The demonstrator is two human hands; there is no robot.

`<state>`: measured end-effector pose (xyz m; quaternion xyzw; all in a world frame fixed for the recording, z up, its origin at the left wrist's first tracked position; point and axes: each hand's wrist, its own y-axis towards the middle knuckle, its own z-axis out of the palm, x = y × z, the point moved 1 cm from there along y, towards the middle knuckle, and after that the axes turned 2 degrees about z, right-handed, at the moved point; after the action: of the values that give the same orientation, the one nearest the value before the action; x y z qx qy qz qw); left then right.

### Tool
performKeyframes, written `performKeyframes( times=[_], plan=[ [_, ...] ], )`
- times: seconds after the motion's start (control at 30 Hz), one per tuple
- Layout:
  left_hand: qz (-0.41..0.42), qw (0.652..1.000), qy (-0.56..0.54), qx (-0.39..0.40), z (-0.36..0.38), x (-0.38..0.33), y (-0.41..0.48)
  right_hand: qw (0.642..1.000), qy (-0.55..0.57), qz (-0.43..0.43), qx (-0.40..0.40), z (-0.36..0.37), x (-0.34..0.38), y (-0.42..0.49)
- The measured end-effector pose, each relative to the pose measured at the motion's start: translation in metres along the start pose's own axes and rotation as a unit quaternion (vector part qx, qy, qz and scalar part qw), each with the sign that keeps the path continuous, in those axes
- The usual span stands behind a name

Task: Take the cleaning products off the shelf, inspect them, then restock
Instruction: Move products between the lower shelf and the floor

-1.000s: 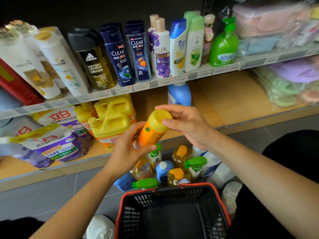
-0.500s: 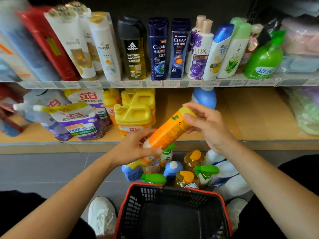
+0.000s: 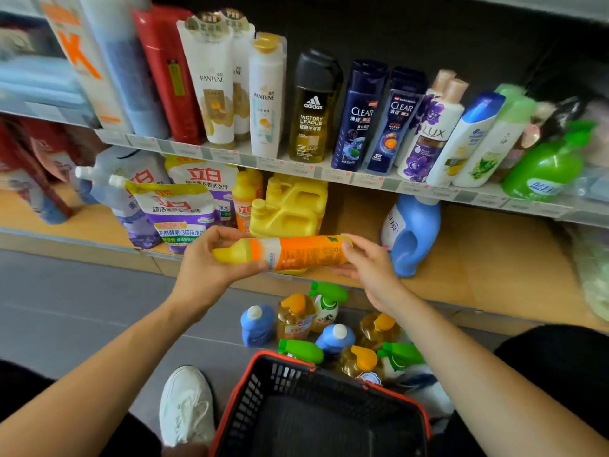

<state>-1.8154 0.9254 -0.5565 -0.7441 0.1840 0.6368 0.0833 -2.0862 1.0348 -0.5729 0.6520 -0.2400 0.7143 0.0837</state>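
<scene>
An orange and yellow cleaner bottle (image 3: 296, 253) lies level in front of the lower shelf (image 3: 461, 268), its yellow end pointing left. My left hand (image 3: 207, 265) grips that yellow end with fingers and thumb curled round it. The bottle's other end is held by the fingertips of my right hand (image 3: 369, 265). Behind the bottle on the lower shelf stand yellow jugs (image 3: 290, 209) and a blue detergent bottle (image 3: 412, 235). On the floor, several small cleaner bottles (image 3: 316, 328) with blue, orange and green tops stand grouped beyond the basket.
A black basket with a red rim (image 3: 316, 407) sits on the floor between my arms. Detergent refill pouches (image 3: 174, 209) lean at the left of the lower shelf. Shampoo and body wash bottles (image 3: 313, 110) line the upper shelf. A white shoe (image 3: 188, 404) is left of the basket.
The bottle has turned from tilted upright to lying level, and its yellow end has swung over to the left. Both hands kept hold of it. The view has shifted left.
</scene>
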Motion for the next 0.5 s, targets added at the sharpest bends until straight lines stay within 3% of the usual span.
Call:
performKeyframes(
  times=[0.07, 0.13, 0.2, 0.27, 0.33, 0.4, 0.5],
  plan=[
    [0.014, 1.000, 0.005, -0.025, -0.007, 0.000, 0.001, 0.992, -0.122, -0.003, 0.017, 0.008, -0.010, 0.001],
    [0.021, 0.999, -0.014, -0.034, -0.015, -0.001, 0.003, 0.958, -0.283, -0.041, 0.023, 0.016, -0.015, 0.001],
    [0.032, 0.999, -0.004, -0.032, -0.021, -0.001, 0.004, 0.923, -0.373, -0.092, 0.031, 0.026, -0.012, 0.003],
    [0.041, 0.992, 0.108, -0.042, -0.027, 0.001, 0.005, 0.911, -0.392, -0.127, 0.026, 0.035, 0.003, 0.007],
    [0.033, 0.959, 0.273, -0.062, -0.034, 0.011, 0.007, 0.896, -0.412, -0.162, 0.019, 0.045, 0.023, 0.018],
    [0.000, 0.931, 0.359, -0.071, -0.040, 0.028, 0.008, 0.856, -0.480, -0.189, 0.025, 0.057, 0.038, 0.034],
    [-0.063, 0.916, 0.390, -0.068, -0.051, 0.054, 0.014, 0.778, -0.587, -0.221, 0.028, 0.075, 0.045, 0.061]
  ],
)
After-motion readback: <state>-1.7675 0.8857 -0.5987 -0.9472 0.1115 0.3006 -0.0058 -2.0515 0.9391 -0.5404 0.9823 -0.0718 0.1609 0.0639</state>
